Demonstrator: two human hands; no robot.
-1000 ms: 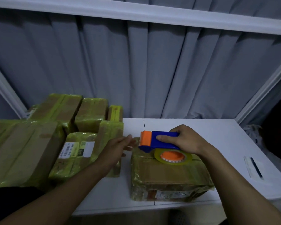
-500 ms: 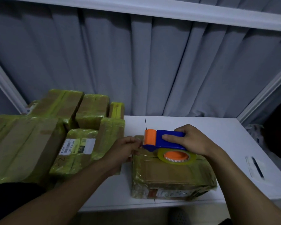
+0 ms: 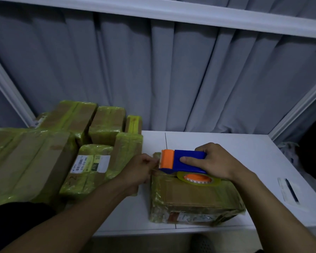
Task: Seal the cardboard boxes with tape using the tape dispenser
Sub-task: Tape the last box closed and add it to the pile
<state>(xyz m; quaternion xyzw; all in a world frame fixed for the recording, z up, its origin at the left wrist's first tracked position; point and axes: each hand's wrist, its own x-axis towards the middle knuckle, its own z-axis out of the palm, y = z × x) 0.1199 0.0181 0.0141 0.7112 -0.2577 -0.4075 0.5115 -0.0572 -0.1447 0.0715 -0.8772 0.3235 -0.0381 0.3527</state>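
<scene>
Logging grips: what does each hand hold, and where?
Right hand grips blue-and-orange plastic tape dispenser by its blue body; left hand pinches, likely tape, at its orange end.

**Free room and obstacles.** The white table (image 3: 235, 143) lies bare behind the near cardboard box (image 3: 195, 196) as far as the curtain (image 3: 171, 79), and to the right up to a paper slip (image 3: 288, 192) near the edge. Wrapped boxes (image 3: 35, 161) fill the whole left side, the innermost one standing upright (image 3: 130, 148). The narrow lane between it and the near box is taken by the left hand (image 3: 139, 170), which pinches the tape end (image 3: 154, 168), and by its forearm. The tape dispenser (image 3: 182, 161), gripped by the right hand (image 3: 215, 163), sits on the far part of the near box's top. Above, a white rail (image 3: 171, 17) bounds the space, and a slanted post (image 3: 299, 105) closes the right.
</scene>
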